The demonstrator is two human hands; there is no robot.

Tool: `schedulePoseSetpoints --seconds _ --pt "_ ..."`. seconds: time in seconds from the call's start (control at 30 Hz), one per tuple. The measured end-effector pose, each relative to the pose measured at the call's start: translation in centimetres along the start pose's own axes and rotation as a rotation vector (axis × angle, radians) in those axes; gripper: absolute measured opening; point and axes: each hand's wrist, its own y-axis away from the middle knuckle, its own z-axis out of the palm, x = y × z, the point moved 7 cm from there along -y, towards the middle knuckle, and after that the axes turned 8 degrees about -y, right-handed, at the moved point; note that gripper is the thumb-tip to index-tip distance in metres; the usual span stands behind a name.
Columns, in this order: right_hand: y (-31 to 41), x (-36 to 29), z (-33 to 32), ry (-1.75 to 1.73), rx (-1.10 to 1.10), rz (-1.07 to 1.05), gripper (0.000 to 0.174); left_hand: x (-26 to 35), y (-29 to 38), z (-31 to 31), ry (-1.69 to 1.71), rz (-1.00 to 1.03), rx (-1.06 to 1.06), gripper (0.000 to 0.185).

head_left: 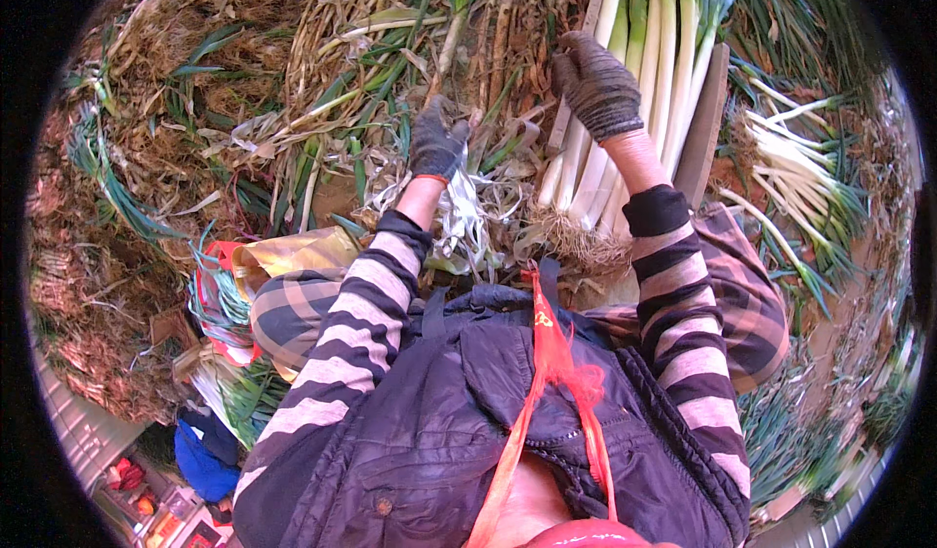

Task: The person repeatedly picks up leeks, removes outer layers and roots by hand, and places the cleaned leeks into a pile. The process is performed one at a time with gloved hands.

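My left hand [438,142], in a dark knitted glove, is over the litter of dry leaves in front of me. Its curled fingers meet the lower end of a single leek [455,32]; whether they grip it is unclear. My right hand [599,88], gloved too, is curled over the left side of a row of thick leeks [662,72]. What its fingers close on is hidden. These leeks lie between a wooden slat [560,127] and a wooden board [703,123], their roots [578,240] towards me.
Thinner leeks [798,175] lie loose at the right. Heaped dry roots and stalks [219,87] cover the left. By my left knee are a gold and red bag [293,255] and a bundle of pale green ties [227,299]. A blue cloth item [201,460] lies behind.
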Motion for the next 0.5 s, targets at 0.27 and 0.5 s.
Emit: schedulePoseSetpoints --seconds 0.27,0.5 --pt "0.7 -1.7 8.0 0.273 -0.304 -0.108 0.040 -10.5 -4.4 0.8 0.211 -0.293 0.026 0.020" --pt "0.9 -1.1 8.1 0.138 -0.242 -0.159 0.025 -14.2 -2.5 7.0 -0.164 -0.516 -0.399 0.057"
